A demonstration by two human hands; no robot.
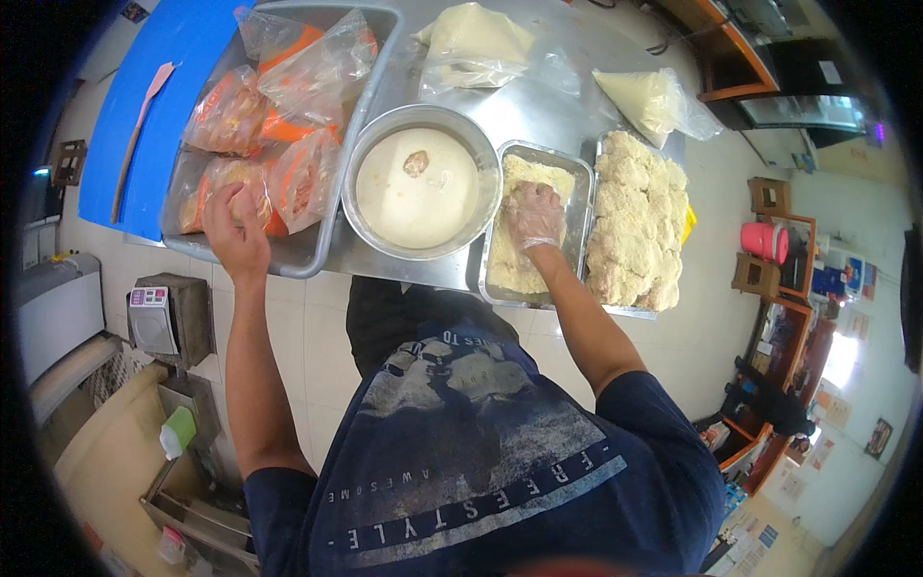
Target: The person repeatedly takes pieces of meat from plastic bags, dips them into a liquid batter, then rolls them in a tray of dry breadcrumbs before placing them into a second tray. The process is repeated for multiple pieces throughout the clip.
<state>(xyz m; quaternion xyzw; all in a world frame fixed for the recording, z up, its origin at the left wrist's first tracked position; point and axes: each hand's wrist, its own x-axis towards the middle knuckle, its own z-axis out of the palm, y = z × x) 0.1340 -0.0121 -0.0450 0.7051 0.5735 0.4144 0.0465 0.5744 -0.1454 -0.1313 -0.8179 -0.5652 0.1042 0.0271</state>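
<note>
My left hand (236,229) is bare, its fingers apart over the near end of a grey plastic tub (326,249). Under and beside it lie clear plastic bags of raw meat (303,180) with orange print. My right hand (536,216), in a clear disposable glove, presses down on pale breading crumbs (515,263) in a metal tray (583,187); whatever lies beneath the palm is hidden. Between the hands stands a round metal pan (350,205) of milky liquid, with one piece of food (416,164) showing at the surface.
Breaded pieces (634,223) fill a second tray on the right. Two bags of pale powder (476,43) (638,104) rest farther back on the steel table (389,268). A wooden-handled spatula (137,144) lies on a blue board (108,173) at left.
</note>
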